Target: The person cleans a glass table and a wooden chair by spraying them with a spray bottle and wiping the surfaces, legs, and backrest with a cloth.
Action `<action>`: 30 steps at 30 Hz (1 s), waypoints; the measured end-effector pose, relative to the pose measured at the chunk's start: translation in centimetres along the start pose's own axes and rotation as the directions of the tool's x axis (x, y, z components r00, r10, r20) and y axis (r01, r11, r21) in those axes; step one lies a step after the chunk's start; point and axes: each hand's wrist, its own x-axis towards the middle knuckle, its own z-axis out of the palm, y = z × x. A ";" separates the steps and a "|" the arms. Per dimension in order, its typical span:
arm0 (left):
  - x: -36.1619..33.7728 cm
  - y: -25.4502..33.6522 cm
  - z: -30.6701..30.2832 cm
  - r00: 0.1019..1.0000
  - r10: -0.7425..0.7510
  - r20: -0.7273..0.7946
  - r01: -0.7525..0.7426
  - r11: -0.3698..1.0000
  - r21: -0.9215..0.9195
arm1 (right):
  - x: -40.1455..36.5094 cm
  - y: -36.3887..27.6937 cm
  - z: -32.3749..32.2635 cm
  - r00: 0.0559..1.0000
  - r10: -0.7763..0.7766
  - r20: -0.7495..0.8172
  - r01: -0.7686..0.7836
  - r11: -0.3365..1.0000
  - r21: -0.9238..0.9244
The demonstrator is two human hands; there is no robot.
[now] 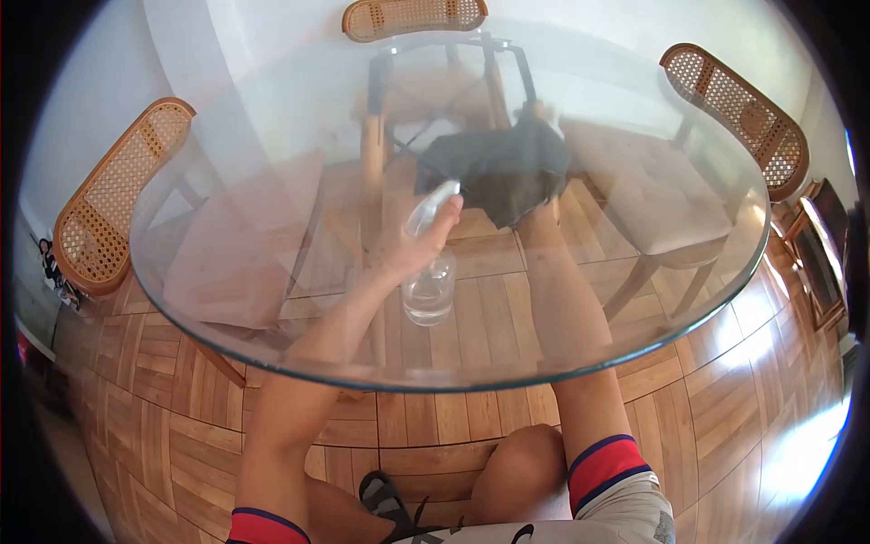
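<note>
My left hand (433, 238) is wrapped round the neck of a clear spray bottle (429, 295) with a white spray head and some clear liquid inside. It is seen through the round glass tabletop (272, 308), whose edge crosses in front of both forearms. My right hand (547, 214) reaches farther forward, mostly hidden by a dark grey cloth (507, 172) that it holds. The cloth hangs in loose folds and looks blurred, close to the glass near the table's frame.
A dark metal frame (526, 72) and wooden legs (372, 150) support the glass. Around it stand chairs with woven cane backs (127, 195), (739, 113), (415, 18) and a pale cushioned seat (648, 186). Wood parquet (471, 422) lies below, with my sandalled foot (385, 499) on it.
</note>
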 end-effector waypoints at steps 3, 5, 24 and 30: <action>0.2 -1.3 0.3 0.995 0.097 0.021 -0.097 0.995 0.004 | -0.2 -1.8 -2.5 0.992 0.021 0.125 -0.032 0.996 0.084; -0.5 -0.7 -0.3 0.998 0.046 0.034 -0.048 0.996 0.070 | -0.2 -2.6 -3.4 0.961 0.016 0.275 -0.004 0.999 -0.045; -15.6 -4.8 -8.4 0.992 -0.124 0.038 0.121 0.990 0.072 | -6.7 -7.0 1.8 0.907 -0.364 0.212 0.404 0.894 -0.193; -14.8 -5.7 -7.3 0.988 -0.143 0.059 0.138 0.986 0.094 | -3.6 -7.9 0.6 0.781 -0.300 0.548 0.269 0.953 0.140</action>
